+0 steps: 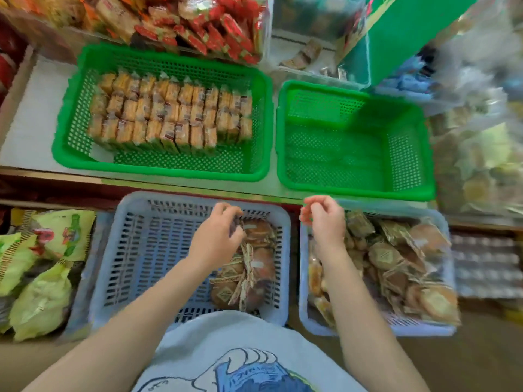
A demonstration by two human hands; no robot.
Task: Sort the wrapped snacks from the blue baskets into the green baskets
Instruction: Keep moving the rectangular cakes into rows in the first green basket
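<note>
Only one camera here, the head one, looking straight down. Two blue baskets sit nearest the person, two green ones behind them on the white shelf (31,114).

The left blue basket (135,250) is mostly bare, with a small stack of wrapped round cakes (249,267) bunched along its right side. The left hand (218,236) is down on top of that stack, fingers curled over the top wrappers; it's blurry, so you can't really tell whether it has one pinched or is just touching.

The right blue basket (444,278) is pretty much full of wrapped snacks (396,258), a loose jumble. The right hand (322,219) hovers over its back left corner with fingers loosely curled, nothing in it as far as can be seen.

The left green basket (93,66) has neat rows of wrapped biscuits (169,114) standing on edge. The right green basket (353,142) looks bare inside.

Yellow-green bags (42,267) lie piled left of the blue baskets.
</note>
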